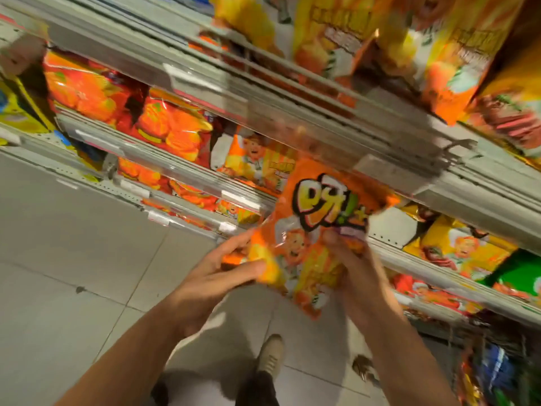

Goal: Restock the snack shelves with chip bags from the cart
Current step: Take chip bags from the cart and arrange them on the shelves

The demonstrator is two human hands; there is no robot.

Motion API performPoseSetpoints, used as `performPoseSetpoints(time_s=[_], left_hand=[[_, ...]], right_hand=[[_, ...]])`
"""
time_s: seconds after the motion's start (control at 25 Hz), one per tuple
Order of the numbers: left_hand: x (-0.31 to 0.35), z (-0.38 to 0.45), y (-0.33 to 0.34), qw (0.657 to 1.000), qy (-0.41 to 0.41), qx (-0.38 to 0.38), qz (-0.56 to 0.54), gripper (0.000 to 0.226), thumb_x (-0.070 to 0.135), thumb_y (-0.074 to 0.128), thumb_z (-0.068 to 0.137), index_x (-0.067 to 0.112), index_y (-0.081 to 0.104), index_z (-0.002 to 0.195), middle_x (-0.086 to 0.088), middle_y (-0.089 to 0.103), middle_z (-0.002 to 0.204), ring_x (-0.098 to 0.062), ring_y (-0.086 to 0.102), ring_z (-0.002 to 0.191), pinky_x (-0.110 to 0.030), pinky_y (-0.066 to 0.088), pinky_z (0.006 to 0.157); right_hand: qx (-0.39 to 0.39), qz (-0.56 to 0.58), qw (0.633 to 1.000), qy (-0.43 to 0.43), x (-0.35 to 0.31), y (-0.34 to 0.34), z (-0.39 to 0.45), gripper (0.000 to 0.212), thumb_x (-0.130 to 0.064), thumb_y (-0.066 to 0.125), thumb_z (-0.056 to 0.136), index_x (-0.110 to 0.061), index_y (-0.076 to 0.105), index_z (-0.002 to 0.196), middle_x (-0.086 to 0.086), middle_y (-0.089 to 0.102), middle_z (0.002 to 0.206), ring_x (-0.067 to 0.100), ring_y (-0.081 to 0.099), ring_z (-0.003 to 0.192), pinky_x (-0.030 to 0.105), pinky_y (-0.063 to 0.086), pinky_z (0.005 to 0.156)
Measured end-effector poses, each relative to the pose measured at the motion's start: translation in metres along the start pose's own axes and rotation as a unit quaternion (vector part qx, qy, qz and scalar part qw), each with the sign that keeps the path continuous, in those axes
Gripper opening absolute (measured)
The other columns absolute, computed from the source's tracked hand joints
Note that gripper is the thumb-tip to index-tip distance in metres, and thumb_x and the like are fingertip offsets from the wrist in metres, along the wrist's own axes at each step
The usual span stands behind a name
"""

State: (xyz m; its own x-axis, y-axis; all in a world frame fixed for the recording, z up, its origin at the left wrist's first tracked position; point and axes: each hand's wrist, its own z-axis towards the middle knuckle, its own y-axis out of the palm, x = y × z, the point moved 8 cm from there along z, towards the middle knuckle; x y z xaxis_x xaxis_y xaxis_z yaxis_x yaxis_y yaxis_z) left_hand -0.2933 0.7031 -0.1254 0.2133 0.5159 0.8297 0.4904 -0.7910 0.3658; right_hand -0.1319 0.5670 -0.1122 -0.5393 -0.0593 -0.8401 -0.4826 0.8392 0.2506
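Orange chip bag (310, 238), held before the snack shelves (292, 112) by left hand (216, 276) and right hand (360, 276), fingers grasping its lower edges: seemingly light, air-puffed, crinkly, slippery film, contents crushable; best gripped by the edges.

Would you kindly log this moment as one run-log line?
both hands (left hand, right hand) hold orange chip bag | near shelf edge | not shelved

Orange chip bag (314, 230) with yellow lettering and a cartoon figure in my hands; grey shelves (292, 112), pale grey floor tiles (73, 244).
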Motion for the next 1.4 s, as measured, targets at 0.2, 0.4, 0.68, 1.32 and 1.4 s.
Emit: performPoseSetpoints(time_s=[0.2, 0.4, 0.68, 1.32, 1.4], left_hand=[[0.045, 0.058, 0.031, 0.842, 0.222, 0.236, 0.431, 0.058, 0.040, 0.063, 0.096, 0.016, 0.047, 0.147, -0.011, 0.042, 0.151, -0.025, 0.036, 0.144, -0.033, 0.029, 0.119], [0.043, 0.113, 0.040, 0.706, 0.169, 0.232, 0.648, 0.072, 0.048, 0.053, 0.098, 0.018, 0.027, 0.159, -0.022, 0.012, 0.165, -0.044, 0.003, 0.153, -0.050, 0.009, 0.126], [0.031, 0.125, 0.020, 0.672, 0.120, 0.235, 0.692, 0.078, 0.063, 0.039, 0.097, 0.034, 0.005, 0.161, -0.009, -0.003, 0.170, -0.033, -0.008, 0.156, -0.057, 0.004, 0.124], [0.030, 0.092, 0.060, 0.671, 0.043, 0.130, 0.728, 0.081, 0.056, 0.041, 0.099, 0.026, -0.002, 0.161, -0.006, -0.003, 0.169, -0.030, -0.008, 0.155, -0.058, 0.003, 0.124], [0.020, 0.079, 0.078, 0.672, 0.037, 0.073, 0.736, 0.079, 0.053, 0.042, 0.099, 0.027, 0.000, 0.161, -0.006, -0.003, 0.169, -0.030, -0.008, 0.155, -0.057, 0.001, 0.124]], right_hand=[[0.018, -0.015, 0.989, -0.145, -0.072, -0.061, 0.062, 0.015, -0.013, 0.070, 0.089, -0.023, 0.071, 0.099, 0.002, 0.071, 0.091, 0.022, 0.067, 0.086, 0.044, 0.056, 0.076], [0.054, -0.075, 0.987, -0.135, -0.074, -0.066, 0.116, 0.017, -0.010, 0.072, 0.090, -0.023, 0.065, 0.098, -0.001, 0.069, 0.094, 0.016, 0.067, 0.084, 0.035, 0.054, 0.059], [0.005, -0.078, 0.995, -0.067, -0.052, -0.047, 0.140, 0.018, -0.013, 0.072, 0.091, -0.029, 0.069, 0.099, -0.009, 0.075, 0.101, 0.010, 0.071, 0.097, 0.036, 0.061, 0.081], [0.175, -0.281, 0.898, -0.289, -0.083, -0.030, 0.074, 0.021, -0.032, 0.076, 0.088, -0.046, 0.066, 0.101, -0.029, 0.069, 0.100, -0.005, 0.063, 0.098, 0.014, 0.044, 0.090], [0.175, -0.356, 0.873, -0.283, -0.076, -0.036, 0.060, 0.027, -0.024, 0.074, 0.090, -0.017, 0.064, 0.113, 0.002, 0.070, 0.100, 0.015, 0.065, 0.088, 0.025, 0.046, 0.082]])
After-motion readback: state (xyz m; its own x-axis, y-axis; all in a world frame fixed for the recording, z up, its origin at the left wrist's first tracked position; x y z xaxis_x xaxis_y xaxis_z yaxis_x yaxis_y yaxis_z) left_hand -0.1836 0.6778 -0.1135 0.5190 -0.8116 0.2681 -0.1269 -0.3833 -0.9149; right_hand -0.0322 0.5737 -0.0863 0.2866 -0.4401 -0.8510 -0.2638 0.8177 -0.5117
